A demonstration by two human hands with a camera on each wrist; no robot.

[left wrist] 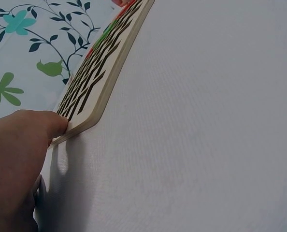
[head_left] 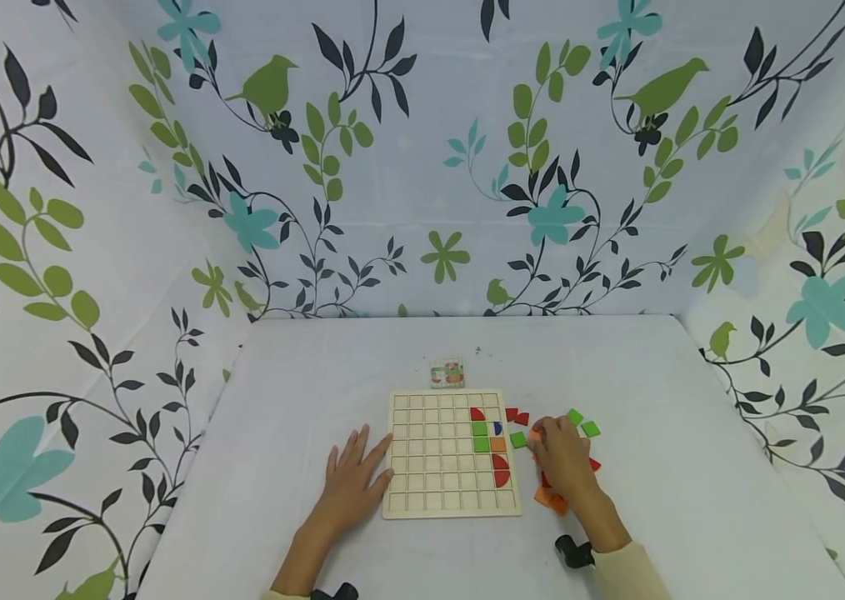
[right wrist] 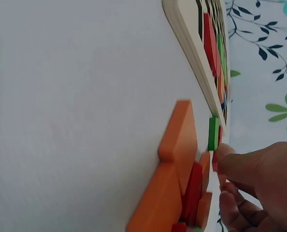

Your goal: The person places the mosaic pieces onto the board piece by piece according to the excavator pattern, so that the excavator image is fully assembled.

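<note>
Currently, left hand (head_left: 352,483) has fingers spread, thumb touching left edge of wooden grid board (head_left: 430,467). Right hand (head_left: 567,460) pinches orange piece (head_left: 535,436) near board's right edge, loose red, green, orange pieces (head_left: 590,429) around it. Seated pieces (head_left: 481,444) fill some right-side cells; picture card (head_left: 447,374) beyond board's far edge.

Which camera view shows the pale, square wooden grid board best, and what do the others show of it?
The head view: nearly the whole square wooden grid board shows from above, its grid easy to read. Both wrist views show it steeply slanted and cut off at the top.
</note>
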